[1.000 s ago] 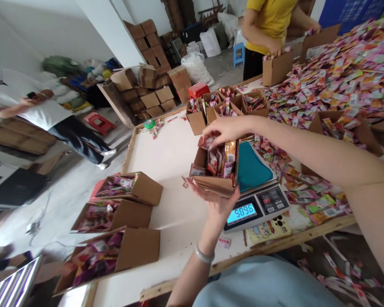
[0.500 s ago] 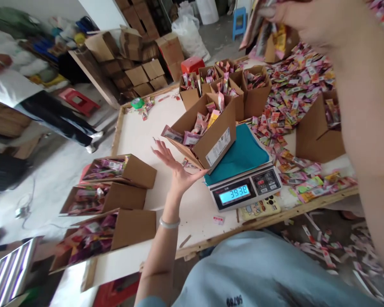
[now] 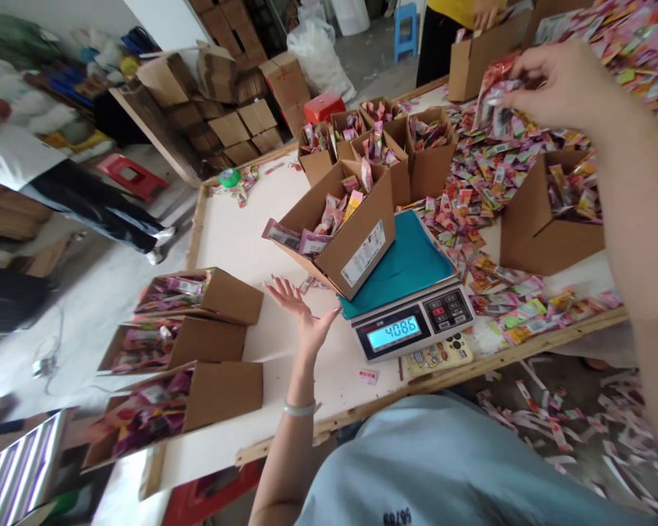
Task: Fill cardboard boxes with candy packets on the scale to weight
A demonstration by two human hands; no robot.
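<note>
A cardboard box (image 3: 362, 252) filled with small wrapped snack packets stands on the teal-topped digital scale (image 3: 417, 256), its flaps up and a white label facing me. The scale's lit display seems to read 4086. My left hand (image 3: 305, 315) is open, fingers spread and palm up, by the box's near lower corner; its thumb tip is close to the scale's edge. Raised over the heap of loose packets (image 3: 488, 179), my right hand (image 3: 564, 88) is closed on a few snack packets (image 3: 496, 98), red and clear-looking.
Several filled boxes (image 3: 436, 164) stand behind the scale, and another box (image 3: 542, 234) stands at right. Three more (image 3: 227, 394) sit at the table's left. A phone (image 3: 439, 356) lies partly under the scale. One person stands at left, another in yellow (image 3: 455, 11) works across the table.
My right hand has moved right and down in view, still holding packets. The scale reading has gone from about 3938 to about 4086. My left hand stays open near the box.
</note>
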